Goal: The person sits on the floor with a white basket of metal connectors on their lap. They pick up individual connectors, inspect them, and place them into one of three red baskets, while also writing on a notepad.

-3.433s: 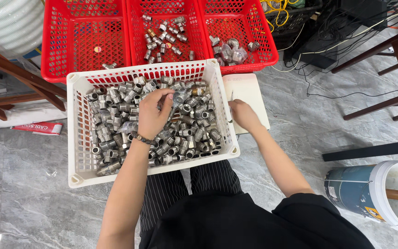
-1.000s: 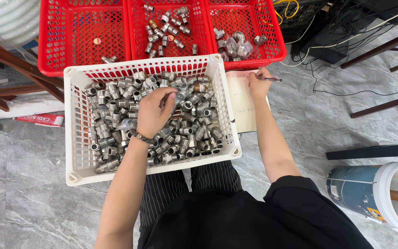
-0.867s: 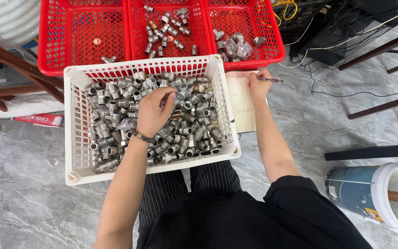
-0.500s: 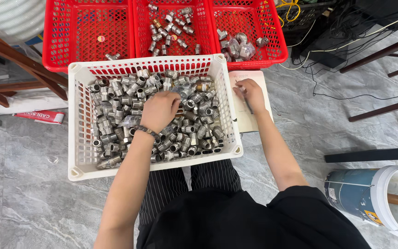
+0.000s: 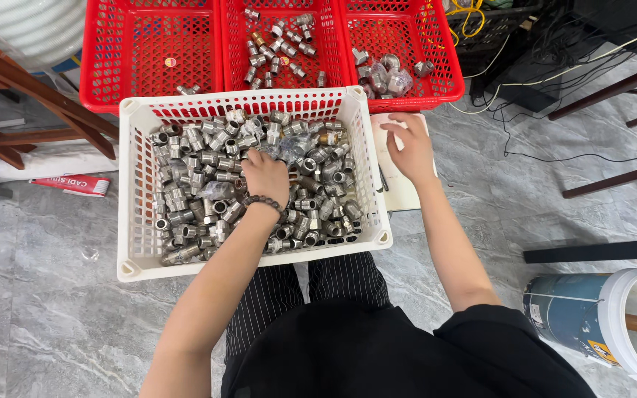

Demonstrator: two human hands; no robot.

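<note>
Grey marble floor (image 5: 53,309) carries a white basket of metal fittings, with both hands at work.

Head view: the white basket (image 5: 130,221) rests at the person's knees, full of silver metal fittings (image 5: 186,199). The left hand (image 5: 265,175), with a bead bracelet on the wrist, lies palm down in the middle of the pile, fingers curled into the fittings; if it grasps one, I cannot tell. The right hand (image 5: 409,146) is outside the basket, resting with loose fingers on a white sheet (image 5: 401,193) just beside the right wall, holding nothing I can see. Behind stands a red crate (image 5: 112,51) with a few fittings inside. A blue and white bucket (image 5: 599,324) stands at the right.
</note>
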